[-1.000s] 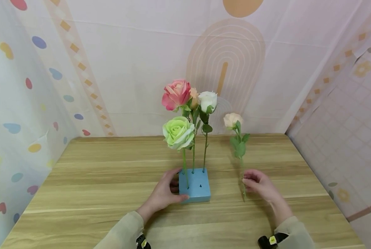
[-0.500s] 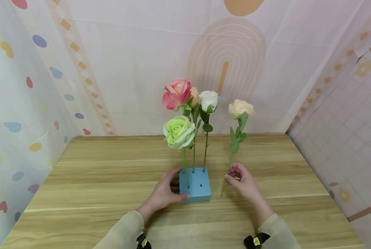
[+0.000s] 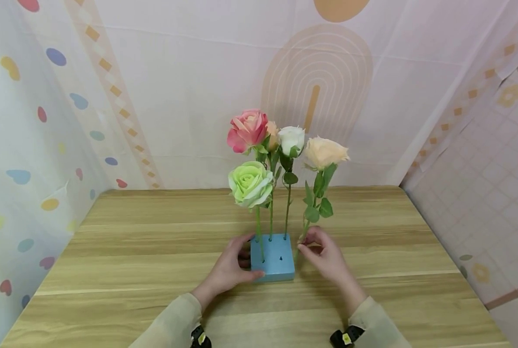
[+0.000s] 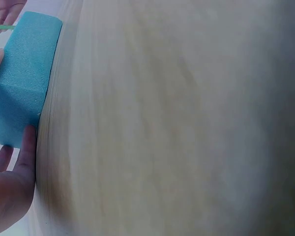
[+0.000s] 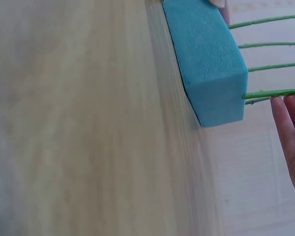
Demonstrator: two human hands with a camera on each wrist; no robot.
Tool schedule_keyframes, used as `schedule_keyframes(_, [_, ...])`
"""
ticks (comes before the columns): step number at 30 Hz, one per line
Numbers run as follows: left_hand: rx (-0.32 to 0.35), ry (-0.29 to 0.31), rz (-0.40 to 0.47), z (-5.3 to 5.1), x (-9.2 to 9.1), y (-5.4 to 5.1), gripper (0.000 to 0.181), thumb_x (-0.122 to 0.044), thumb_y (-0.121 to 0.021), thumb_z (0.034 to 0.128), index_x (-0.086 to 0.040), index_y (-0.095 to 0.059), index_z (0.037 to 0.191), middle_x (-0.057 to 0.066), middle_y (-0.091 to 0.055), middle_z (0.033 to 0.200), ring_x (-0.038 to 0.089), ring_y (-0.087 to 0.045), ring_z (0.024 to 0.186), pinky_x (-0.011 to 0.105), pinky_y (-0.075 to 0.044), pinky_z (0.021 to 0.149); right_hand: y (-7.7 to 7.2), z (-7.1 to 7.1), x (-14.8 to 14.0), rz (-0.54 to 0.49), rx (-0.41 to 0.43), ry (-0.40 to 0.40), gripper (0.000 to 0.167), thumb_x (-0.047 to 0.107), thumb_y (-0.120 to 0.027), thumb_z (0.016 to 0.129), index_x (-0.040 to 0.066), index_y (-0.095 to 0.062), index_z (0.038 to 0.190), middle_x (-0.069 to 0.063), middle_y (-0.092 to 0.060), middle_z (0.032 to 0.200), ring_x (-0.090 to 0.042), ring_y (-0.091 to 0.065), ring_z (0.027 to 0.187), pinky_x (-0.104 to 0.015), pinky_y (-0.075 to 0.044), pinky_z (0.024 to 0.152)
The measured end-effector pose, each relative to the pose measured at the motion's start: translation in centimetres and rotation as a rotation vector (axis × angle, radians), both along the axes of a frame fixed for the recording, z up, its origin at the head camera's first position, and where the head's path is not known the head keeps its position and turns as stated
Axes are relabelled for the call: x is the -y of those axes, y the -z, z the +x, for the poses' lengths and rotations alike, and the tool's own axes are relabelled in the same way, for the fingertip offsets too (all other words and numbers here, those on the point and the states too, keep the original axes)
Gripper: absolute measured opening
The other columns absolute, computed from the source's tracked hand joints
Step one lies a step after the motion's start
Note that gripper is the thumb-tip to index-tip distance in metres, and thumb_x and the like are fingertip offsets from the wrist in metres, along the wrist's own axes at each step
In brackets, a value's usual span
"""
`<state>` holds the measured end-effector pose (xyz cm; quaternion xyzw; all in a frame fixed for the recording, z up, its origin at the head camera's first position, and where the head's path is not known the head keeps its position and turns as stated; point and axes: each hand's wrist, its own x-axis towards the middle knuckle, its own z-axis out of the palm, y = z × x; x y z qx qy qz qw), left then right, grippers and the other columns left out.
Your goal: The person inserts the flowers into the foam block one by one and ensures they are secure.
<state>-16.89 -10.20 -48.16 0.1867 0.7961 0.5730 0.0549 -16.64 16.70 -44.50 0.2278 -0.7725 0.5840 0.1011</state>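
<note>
My left hand (image 3: 228,266) holds a blue block (image 3: 283,268) by its left side, with the thumb at the front edge. In the left wrist view, fingers (image 4: 27,157) touch the block's side. Between thumb and fingers, my right hand (image 3: 327,253) pinches the lower stem of an artificial cream rose (image 3: 327,153), just right of the block. The right wrist view has that green stem (image 5: 270,93) overlapping the block's corner; contact cannot be told. Standing in the block are a pink rose (image 3: 247,130), a green rose (image 3: 250,183), a white rose (image 3: 291,140) and a peach rose (image 3: 272,135).
A small dark hole (image 3: 280,258) shows in the block's top at front right. The wooden table (image 3: 154,232) runs back to a patterned cloth (image 3: 198,96). Another patterned sheet (image 3: 489,193) hangs on the right.
My right hand has moved left, bringing the cream rose from well right of the block to close beside it. The bloom has risen and grown larger in view. My left hand stays on the block.
</note>
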Motion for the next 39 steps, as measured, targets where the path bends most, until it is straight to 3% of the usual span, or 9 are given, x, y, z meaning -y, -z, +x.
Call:
schedule_keyframes(9, [0.006, -0.001, 0.002, 0.0, 0.1, -0.1, 0.091, -0.011, -0.089, 0.0726, -0.005, -0.04, 0.148, 0.021, -0.039, 0.139, 0.031, -0.057, 0.104, 0.038, -0.056, 0.083, -0.6, -0.1, 1.0, 0.088, -0.164, 0.019, 0.02, -0.015, -0.068, 0.085, 0.0, -0.06, 0.095, -0.014, -0.064, 0.091, -0.013, -0.062, 0.086, -0.036, -0.059, 0.071])
schedule_keyframes(17, [-0.002, 0.001, 0.033, 0.1, 0.0, 0.0, 0.093, -0.006, -0.089, 0.0711, -0.003, -0.038, 0.149, 0.023, -0.038, 0.14, 0.033, -0.058, 0.104, 0.042, -0.056, 0.082, -0.3, -0.1, 2.4, 0.117, -0.225, -0.021, 0.026, -0.025, -0.068, 0.077, -0.006, -0.057, 0.09, -0.019, -0.062, 0.085, -0.023, -0.064, 0.077, -0.039, -0.059, 0.066])
schedule_keyframes(26, [-0.008, 0.006, 0.003, -0.1, 0.0, 0.0, 0.091, -0.011, -0.09, 0.0722, -0.002, -0.04, 0.148, 0.022, -0.039, 0.139, 0.031, -0.058, 0.104, 0.035, -0.056, 0.081, 0.1, 0.0, 2.6, 0.142, -0.193, -0.05, 0.016, -0.01, -0.07, 0.087, 0.0, -0.061, 0.097, -0.011, -0.065, 0.089, -0.027, -0.068, 0.08, -0.035, -0.059, 0.072])
schedule_keyframes(32, [-0.01, 0.003, -0.002, 0.0, 0.1, 0.0, 0.092, -0.012, -0.09, 0.0721, -0.002, -0.04, 0.148, 0.023, -0.039, 0.14, 0.032, -0.058, 0.104, 0.034, -0.056, 0.082, 0.2, -0.1, 2.7, 0.165, -0.121, -0.052, 0.014, -0.007, -0.07, 0.088, 0.001, -0.064, 0.098, -0.01, -0.064, 0.091, -0.023, -0.067, 0.083, -0.032, -0.058, 0.073])
schedule_keyframes(39, [-0.006, 0.006, 0.011, 0.1, 0.1, -0.2, 0.092, -0.012, -0.09, 0.072, -0.003, -0.039, 0.148, 0.022, -0.038, 0.141, 0.032, -0.058, 0.105, 0.036, -0.056, 0.082, 0.4, -0.3, 2.6, 0.186, -0.112, -0.08, 0.019, -0.009, -0.07, 0.087, 0.004, -0.064, 0.1, -0.014, -0.064, 0.092, -0.022, -0.065, 0.084, -0.032, -0.058, 0.073])
